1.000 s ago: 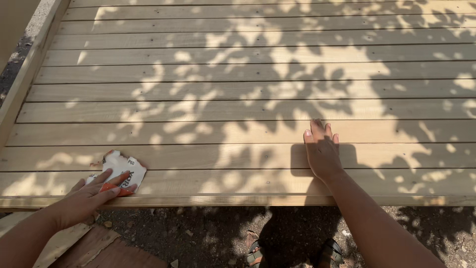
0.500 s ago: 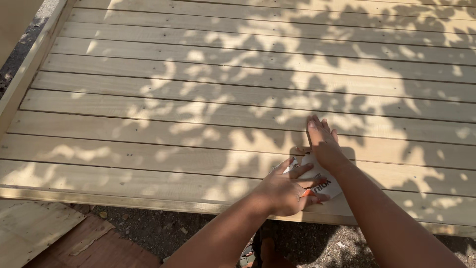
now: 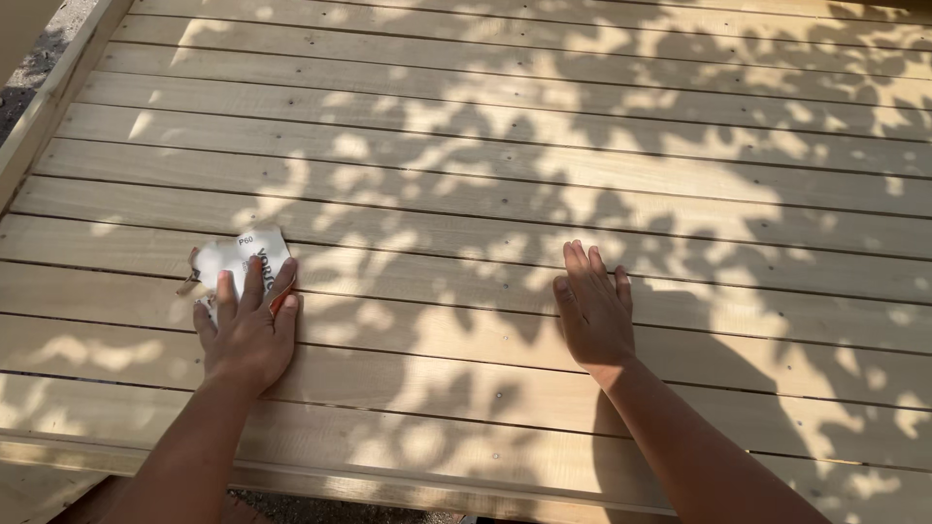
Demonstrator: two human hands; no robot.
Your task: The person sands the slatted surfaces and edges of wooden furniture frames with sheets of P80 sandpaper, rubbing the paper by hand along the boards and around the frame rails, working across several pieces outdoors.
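A wide deck of pale wooden planks (image 3: 505, 165) fills the head view, dappled with leaf shadows. My left hand (image 3: 246, 330) presses a folded sheet of sandpaper (image 3: 241, 256), white backing up, flat against a plank at the lower left. The fingers lie spread over the sheet's near edge. My right hand (image 3: 594, 311) rests palm down on the planks to the right, fingers together and pointing away, holding nothing. Both forearms reach in from the bottom edge.
A raised wooden border board (image 3: 53, 97) runs along the deck's left side, with gravel ground (image 3: 44, 58) beyond it. The deck's front edge (image 3: 417, 490) crosses the bottom of the view. Screw heads dot the planks.
My left hand has slid the sandpaper from beside my right hand back to the left. The right hand has stayed flat in place.
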